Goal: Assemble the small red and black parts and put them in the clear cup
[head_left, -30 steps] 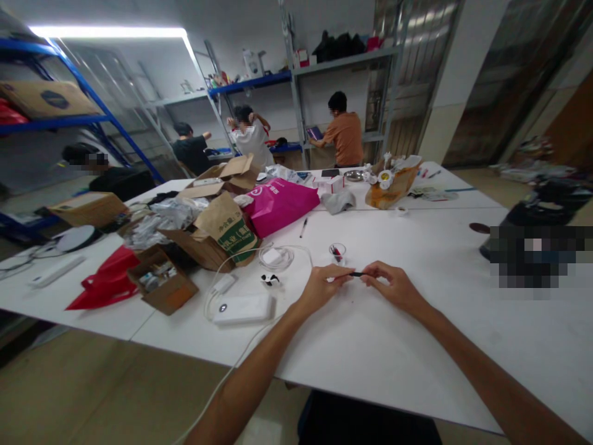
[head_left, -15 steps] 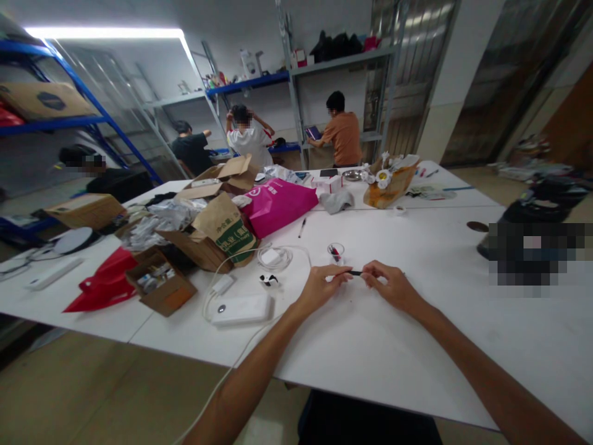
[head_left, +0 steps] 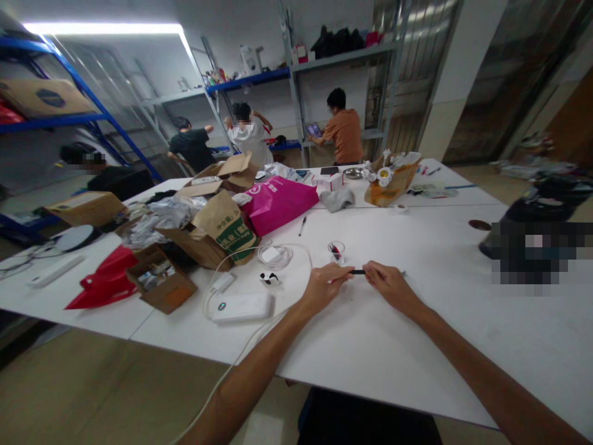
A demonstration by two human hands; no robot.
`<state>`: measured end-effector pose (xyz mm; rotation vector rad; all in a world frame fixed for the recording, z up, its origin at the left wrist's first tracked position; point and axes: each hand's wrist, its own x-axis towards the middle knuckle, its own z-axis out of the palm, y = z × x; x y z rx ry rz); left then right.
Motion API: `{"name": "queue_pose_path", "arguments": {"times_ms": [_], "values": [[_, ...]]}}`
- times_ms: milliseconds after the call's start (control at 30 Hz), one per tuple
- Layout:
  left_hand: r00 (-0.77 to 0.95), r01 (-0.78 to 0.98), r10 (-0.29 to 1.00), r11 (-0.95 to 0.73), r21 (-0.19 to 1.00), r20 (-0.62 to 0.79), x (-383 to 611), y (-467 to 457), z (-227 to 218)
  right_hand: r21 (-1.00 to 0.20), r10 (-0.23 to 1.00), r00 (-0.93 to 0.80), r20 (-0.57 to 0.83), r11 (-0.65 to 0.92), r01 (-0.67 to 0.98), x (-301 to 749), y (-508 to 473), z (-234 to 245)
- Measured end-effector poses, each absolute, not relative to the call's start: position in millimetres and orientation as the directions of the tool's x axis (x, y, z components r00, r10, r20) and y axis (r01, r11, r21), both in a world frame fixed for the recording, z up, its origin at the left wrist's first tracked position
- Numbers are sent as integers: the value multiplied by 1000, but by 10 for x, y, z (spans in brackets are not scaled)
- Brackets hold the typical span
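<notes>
A slim black pen (head_left: 358,272) is held level between my two hands just over the white table. My left hand (head_left: 328,279) pinches its left end, fingertips together. My right hand (head_left: 385,281) has its fingers closed round the other end, hiding much of it. A small grey tip (head_left: 403,273) shows just beyond the right hand; whether it belongs to the pen I cannot tell. Right behind my hands stands a small clear cup (head_left: 336,250) with red and black pieces in it. Another pen (head_left: 302,226) lies farther back on the table.
Left of my hands are a white power bank (head_left: 243,307), a coiled white cable (head_left: 283,259) and a small black-and-white object (head_left: 269,279). Beyond sit boxes, a pink bag (head_left: 280,201) and a red bag (head_left: 111,278). A black bag (head_left: 540,207) stands right. Several people work behind.
My right hand has turned and its fingers have closed more tightly round the pen. Both hands stay nearly in place, and the pen lies a little more level.
</notes>
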<state>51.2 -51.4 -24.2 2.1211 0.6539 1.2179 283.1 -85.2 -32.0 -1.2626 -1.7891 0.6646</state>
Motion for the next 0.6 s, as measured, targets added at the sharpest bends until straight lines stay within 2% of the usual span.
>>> {"name": "queue_pose_path", "arguments": {"times_ms": [200,300,400,467,533,600], "values": [[458,120,636,-737,666,621,525,-493,-274,-899,980,-105,169,196,390,2814,-841,-358],[472,124,631,-739,662,616,511,-491,-262,-932,985,-99,142,166,323,2795,-812,-370],[461,162,657,-724,671,597,485,-484,-216,-939,973,-100,207,226,258,2808,-773,-354],[422,190,693,-698,691,584,464,-472,-171,-934,959,-41,282,284,219,2849,-757,-321],[367,213,725,-675,706,582,442,-453,-121,-893,920,63,387,357,276,2915,-759,-270],[302,235,743,-666,708,598,420,-427,-72,-798,843,137,520,423,429,2993,-774,-214]]}}
